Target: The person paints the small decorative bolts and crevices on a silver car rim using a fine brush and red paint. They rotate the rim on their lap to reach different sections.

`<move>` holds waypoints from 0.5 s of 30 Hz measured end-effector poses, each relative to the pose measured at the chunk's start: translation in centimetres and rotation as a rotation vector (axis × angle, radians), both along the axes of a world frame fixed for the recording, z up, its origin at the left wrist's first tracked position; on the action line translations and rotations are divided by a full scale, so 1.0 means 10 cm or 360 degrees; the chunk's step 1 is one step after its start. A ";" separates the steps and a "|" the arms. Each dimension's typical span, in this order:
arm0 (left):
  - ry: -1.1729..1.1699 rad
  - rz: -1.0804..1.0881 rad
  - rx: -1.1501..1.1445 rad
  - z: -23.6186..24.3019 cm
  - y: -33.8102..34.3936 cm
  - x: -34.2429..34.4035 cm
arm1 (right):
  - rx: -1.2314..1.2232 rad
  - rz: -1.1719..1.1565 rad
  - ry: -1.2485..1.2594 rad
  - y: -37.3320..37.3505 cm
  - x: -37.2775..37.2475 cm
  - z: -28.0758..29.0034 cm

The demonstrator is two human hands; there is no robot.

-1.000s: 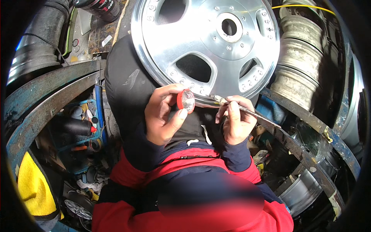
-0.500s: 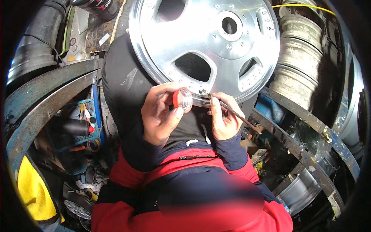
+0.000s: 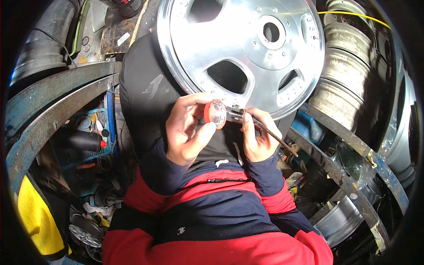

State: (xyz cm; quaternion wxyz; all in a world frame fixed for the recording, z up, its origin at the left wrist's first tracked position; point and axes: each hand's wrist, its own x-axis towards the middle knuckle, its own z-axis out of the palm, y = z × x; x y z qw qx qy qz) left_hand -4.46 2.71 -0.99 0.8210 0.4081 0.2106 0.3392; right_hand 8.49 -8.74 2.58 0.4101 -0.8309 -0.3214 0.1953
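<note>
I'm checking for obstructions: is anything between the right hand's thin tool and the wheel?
Nothing visible: the thin tool in the right hand has its tip by the wheel; the red-rimmed container in the left hand is farther left.

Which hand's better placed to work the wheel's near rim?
Likely the right hand: its thin tool points at the wheel's near rim, while the left hand holds a small red-and-clear container.

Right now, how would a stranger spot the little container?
Find the big silver wheel at the top. At its lower edge, the left hand pinches a round container. Its red rim and clear body distinguish it from the slim tool nearby.
</note>
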 end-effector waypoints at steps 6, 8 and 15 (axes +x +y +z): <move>0.0016 -0.0016 -0.0039 0.01 0.00 -0.01 | 0.0006 0.0024 -0.0037 0.01 0.00 0.01; 0.0019 -0.0017 -0.0059 0.02 0.00 -0.02 | -0.0029 0.0025 -0.0036 0.01 0.00 0.02; 0.0027 0.0006 -0.0031 0.02 0.01 0.00 | -0.0065 0.0042 -0.0084 0.04 0.00 0.02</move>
